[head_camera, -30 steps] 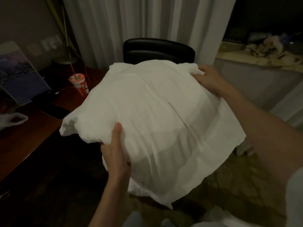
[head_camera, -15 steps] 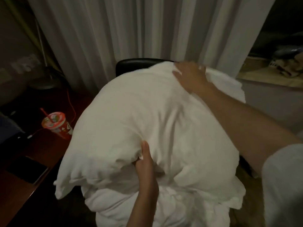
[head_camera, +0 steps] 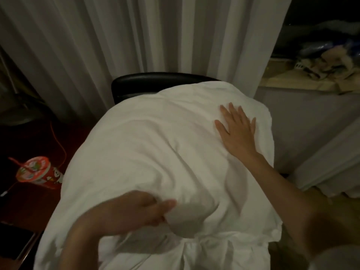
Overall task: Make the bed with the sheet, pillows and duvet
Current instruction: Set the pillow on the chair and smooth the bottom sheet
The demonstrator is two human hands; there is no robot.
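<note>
White pillow (head_camera: 155, 156) lying on the seat of a black chair (head_camera: 148, 82), its far edge overlapping the chair back, white bedding (head_camera: 214, 252) bunched beneath its near edge. Right hand (head_camera: 236, 129): grip wide, fingers spread flat on the pillow's far right corner. Left hand (head_camera: 136, 209): motion-blurred; grip apparently pinching a fold of the near edge. Pale curtain (head_camera: 136, 36) hangs close behind the chair. At left, the dark red worktop (head_camera: 23, 203) carries a red lidded cup (head_camera: 39, 172) just beside the pillow's left edge.
</note>
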